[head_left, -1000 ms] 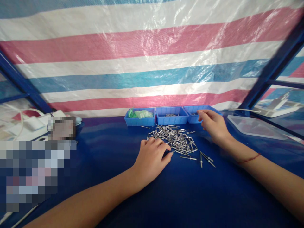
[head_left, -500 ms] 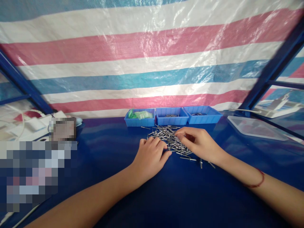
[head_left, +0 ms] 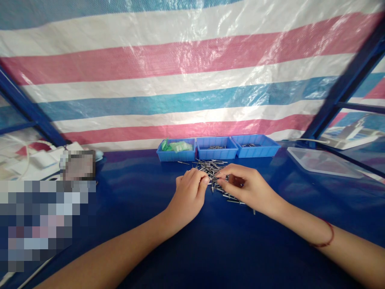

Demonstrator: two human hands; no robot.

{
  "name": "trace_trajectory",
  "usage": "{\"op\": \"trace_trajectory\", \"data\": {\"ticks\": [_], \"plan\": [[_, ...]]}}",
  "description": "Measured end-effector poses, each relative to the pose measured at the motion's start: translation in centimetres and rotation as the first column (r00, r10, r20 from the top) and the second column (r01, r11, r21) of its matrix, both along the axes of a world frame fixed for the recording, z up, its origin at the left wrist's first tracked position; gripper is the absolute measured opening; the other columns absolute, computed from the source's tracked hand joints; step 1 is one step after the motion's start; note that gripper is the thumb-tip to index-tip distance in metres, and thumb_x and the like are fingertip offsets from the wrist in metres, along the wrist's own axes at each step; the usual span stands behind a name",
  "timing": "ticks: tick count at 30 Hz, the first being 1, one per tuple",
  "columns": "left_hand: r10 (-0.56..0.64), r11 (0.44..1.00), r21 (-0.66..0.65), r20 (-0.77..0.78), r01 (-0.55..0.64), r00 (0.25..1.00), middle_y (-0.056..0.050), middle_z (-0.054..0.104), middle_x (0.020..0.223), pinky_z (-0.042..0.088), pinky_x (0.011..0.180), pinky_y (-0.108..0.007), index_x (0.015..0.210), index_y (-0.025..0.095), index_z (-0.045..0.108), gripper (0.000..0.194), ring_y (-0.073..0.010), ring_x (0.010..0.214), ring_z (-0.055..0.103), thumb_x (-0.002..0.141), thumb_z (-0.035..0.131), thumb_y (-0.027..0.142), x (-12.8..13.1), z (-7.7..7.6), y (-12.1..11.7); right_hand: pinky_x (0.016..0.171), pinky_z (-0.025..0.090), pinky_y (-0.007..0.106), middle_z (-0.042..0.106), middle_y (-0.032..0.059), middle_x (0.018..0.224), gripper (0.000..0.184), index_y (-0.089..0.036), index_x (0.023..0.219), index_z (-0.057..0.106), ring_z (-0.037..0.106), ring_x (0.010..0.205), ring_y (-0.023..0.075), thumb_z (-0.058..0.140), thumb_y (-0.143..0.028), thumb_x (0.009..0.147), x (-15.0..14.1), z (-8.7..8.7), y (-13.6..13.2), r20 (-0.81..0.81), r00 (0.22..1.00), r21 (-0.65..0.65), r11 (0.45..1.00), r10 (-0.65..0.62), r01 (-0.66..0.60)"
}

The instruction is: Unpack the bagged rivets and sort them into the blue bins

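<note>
A heap of silvery blind rivets [head_left: 210, 166] lies on the dark blue tabletop, partly covered by both hands. At its near left side my left hand [head_left: 191, 190] is closed, thumb and index finger pressed together; whatever is in that pinch is too small to make out. Facing it from the right, my right hand [head_left: 249, 184] hovers over the heap with its fingers curved. Its thumb and index fingertips are slightly apart, close to the left fingertips. A few loose rivets [head_left: 236, 201] lie at the near edge of the heap.
Behind the heap stand a blue bin [head_left: 176, 155] with green packets and two blue bins [head_left: 216, 153] [head_left: 257, 150] with some rivets. A clear plastic lid [head_left: 321, 162] lies right. White chargers [head_left: 45, 158] and a pixelated area are left. Blue frame posts flank the striped sheet.
My left hand has closed its thumb against the index finger. My right hand has moved left toward it, its thumb and index fingertips parting a little.
</note>
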State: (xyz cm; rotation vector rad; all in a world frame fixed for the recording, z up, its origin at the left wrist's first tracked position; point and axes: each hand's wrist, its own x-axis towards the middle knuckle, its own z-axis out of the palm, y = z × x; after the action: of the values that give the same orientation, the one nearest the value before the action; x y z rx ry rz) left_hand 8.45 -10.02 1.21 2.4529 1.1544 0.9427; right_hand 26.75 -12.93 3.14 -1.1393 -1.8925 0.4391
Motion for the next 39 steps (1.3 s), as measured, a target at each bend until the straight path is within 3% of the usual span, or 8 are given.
{"op": "trace_trajectory", "data": {"ticks": [8,17,23,29,31,34,36,39], "plan": [[-0.075,0.997,0.010,0.032,0.075,0.997,0.001,0.057,0.083,0.034,0.078,-0.033,0.086,0.020,0.049,0.018,-0.0157,0.082,0.052,0.097,0.035,0.025,0.0,0.1,-0.4,0.046,0.041,0.023,0.066,0.0041,0.078,0.016,-0.018,0.082,0.066,0.053,0.055,0.0103,0.058,-0.032,0.084,-0.6,0.3,-0.5,-0.112,0.993,-0.054,0.998,-0.023,0.017],[-0.157,0.987,0.043,0.125,0.152,0.980,-0.001,0.061,0.087,0.039,0.081,-0.032,0.088,0.020,0.053,0.006,-0.0160,0.088,0.056,0.090,0.049,0.025,0.1,0.5,-0.7,0.047,0.039,0.023,0.063,0.0020,0.072,0.011,-0.018,0.084,0.066,0.047,0.052,0.0088,0.058,-0.026,0.085,-0.4,0.5,-1.1,-0.029,0.999,0.085,0.996,0.018,-0.016],[-0.137,0.991,0.034,0.242,0.133,0.960,-0.002,0.062,0.086,0.044,0.078,-0.028,0.087,0.020,0.055,0.006,-0.0148,0.083,0.058,0.089,0.051,0.025,0.1,0.9,-0.8,0.045,0.039,0.022,0.062,0.0019,0.073,0.013,-0.019,0.081,0.064,0.046,0.049,0.0083,0.057,-0.030,0.085,-0.1,0.6,-0.8,-0.021,1.000,0.044,0.999,-0.002,0.003],[-0.094,0.996,0.023,0.229,0.091,0.969,-0.002,0.063,0.088,0.044,0.080,-0.030,0.093,0.020,0.056,0.011,-0.0155,0.084,0.058,0.087,0.055,0.029,0.0,0.5,-0.6,0.048,0.040,0.022,0.059,0.0001,0.063,0.018,-0.017,0.075,0.066,0.050,0.052,0.0096,0.056,-0.029,0.084,-0.4,0.8,-0.5,0.037,0.991,-0.099,0.987,0.132,-0.127],[-0.078,0.997,0.011,0.152,0.077,0.985,-0.002,0.063,0.094,0.042,0.083,-0.034,0.107,0.022,0.055,0.023,-0.0171,0.089,0.058,0.087,0.056,0.032,0.0,0.4,-0.6,0.046,0.038,0.022,0.060,0.0003,0.063,0.022,-0.017,0.074,0.065,0.048,0.050,0.0095,0.056,-0.034,0.084,0.1,0.7,0.2,-0.080,0.995,-0.153,0.986,0.058,-0.069],[-0.088,0.996,0.024,-0.029,0.089,0.996,-0.002,0.063,0.102,0.038,0.086,-0.039,0.117,0.031,0.056,0.028,-0.0192,0.096,0.055,0.090,0.050,0.035,0.0,0.5,-0.9,0.041,0.033,0.023,0.057,-0.0006,0.060,0.026,-0.017,0.073,0.063,0.043,0.045,0.0087,0.059,-0.042,0.079,2.3,0.5,2.1,-0.273,0.937,-0.196,0.966,-0.220,0.170],[-0.082,0.995,0.043,-0.149,0.089,0.985,-0.002,0.062,0.108,0.036,0.085,-0.040,0.115,0.035,0.060,0.027,-0.0211,0.100,0.053,0.091,0.049,0.036,0.1,0.5,-1.1,0.041,0.032,0.024,0.057,0.0001,0.061,0.027,-0.017,0.072,0.063,0.041,0.043,0.0088,0.062,-0.043,0.076,4.6,0.2,3.6,-0.324,0.857,-0.212,0.914,-0.400,0.346],[-0.067,0.994,0.065,-0.266,0.087,0.962,-0.001,0.061,0.114,0.034,0.085,-0.042,0.109,0.036,0.065,0.025,-0.0240,0.106,0.049,0.091,0.048,0.038,0.1,0.3,-1.2,0.044,0.034,0.026,0.059,0.0022,0.063,0.027,-0.017,0.070,0.064,0.044,0.046,0.0109,0.063,-0.043,0.073,8.0,-0.3,5.6,-0.233,0.779,-0.172,0.814,-0.581,0.556]]}}
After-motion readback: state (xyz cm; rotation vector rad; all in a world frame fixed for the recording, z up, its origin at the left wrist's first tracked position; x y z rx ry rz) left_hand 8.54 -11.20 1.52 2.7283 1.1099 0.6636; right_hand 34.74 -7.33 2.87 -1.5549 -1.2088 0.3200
